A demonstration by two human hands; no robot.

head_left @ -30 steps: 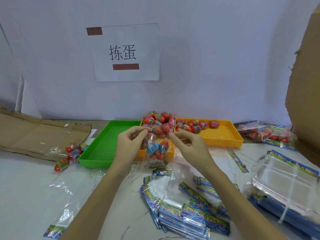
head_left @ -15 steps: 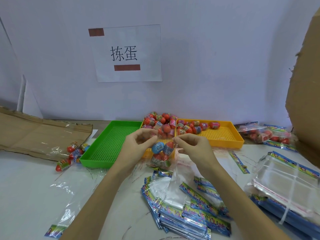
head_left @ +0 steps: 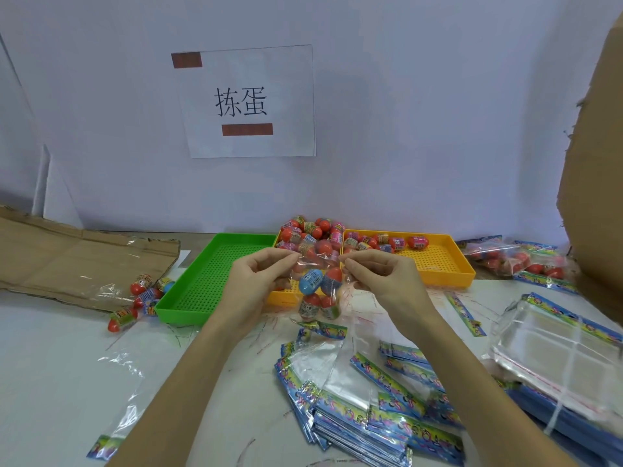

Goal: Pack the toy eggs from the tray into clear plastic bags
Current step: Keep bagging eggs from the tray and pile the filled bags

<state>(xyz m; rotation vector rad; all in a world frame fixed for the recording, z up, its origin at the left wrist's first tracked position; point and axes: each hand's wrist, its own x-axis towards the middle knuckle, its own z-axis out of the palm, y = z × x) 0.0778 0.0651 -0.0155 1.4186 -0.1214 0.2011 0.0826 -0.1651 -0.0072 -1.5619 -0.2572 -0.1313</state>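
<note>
Hands (head_left: 323, 281) pinch bag (head_left: 318, 291) | eggs (head_left: 312, 281) inside; count unclear

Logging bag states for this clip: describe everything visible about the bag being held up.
The clear plastic bag hangs upright above the table, its top edge pinched by the left hand and right hand. It is thin, glossy and crinkled, holding one blue egg and several red ones. A printed strip shows at its bottom.
</note>
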